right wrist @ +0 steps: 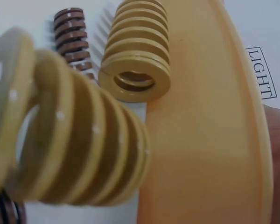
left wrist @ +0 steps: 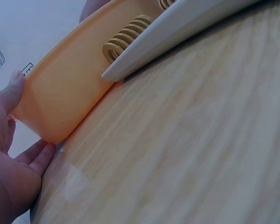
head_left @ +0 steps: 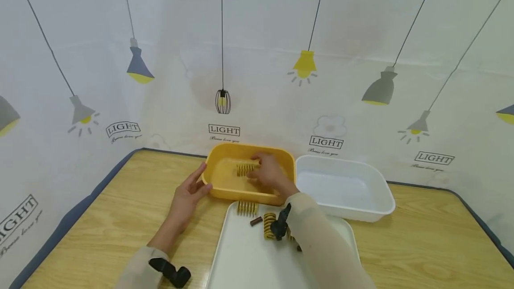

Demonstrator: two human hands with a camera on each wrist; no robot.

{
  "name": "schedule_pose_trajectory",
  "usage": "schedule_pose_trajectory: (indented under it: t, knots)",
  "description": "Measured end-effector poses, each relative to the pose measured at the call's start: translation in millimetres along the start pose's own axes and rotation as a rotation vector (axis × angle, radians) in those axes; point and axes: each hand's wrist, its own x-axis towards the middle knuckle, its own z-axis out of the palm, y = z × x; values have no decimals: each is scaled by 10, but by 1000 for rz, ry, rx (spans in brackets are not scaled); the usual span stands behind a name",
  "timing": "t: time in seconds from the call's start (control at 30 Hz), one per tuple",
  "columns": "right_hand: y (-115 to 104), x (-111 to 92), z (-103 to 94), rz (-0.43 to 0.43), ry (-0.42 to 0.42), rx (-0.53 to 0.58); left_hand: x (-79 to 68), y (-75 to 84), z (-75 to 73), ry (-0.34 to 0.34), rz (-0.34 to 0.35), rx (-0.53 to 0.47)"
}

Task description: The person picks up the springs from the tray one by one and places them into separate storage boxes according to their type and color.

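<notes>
In the head view my right hand (head_left: 270, 172) reaches into a yellow plastic bin (head_left: 225, 193), its thumb and fingers around one end of a yellow coil spring (head_left: 244, 170). My left hand (head_left: 188, 196) holds the bin's left end. Up close in the left wrist view, that hand (left wrist: 9, 154) has one digit at the rim and others at the bottom corner. Below the bin, a white tray (head_left: 245, 262) carries a yellow spring (head_left: 247, 208), a small brown spring (head_left: 255, 221) and a thicker yellow spring (head_left: 269, 227). More springs are partly hidden by the right forearm.
A white plastic bin (head_left: 341, 206) stands right of the yellow one, behind the tray. The wooden table (head_left: 421, 235) ends at a wall covering (head_left: 265, 79) printed with lamps. In the right wrist view, a large yellow spring (right wrist: 74, 135) fills the foreground.
</notes>
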Motion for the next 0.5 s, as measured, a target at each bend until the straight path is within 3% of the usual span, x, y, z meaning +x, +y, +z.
schedule_pose_trajectory:
  t: [0.23,0.5]
  knots:
    - [-83,-12,-76,21,4,-9,19,5,-22,5,1,-10]
    - [-42,15,82,96,120,-3,7,-1,2,-1,3,-7]
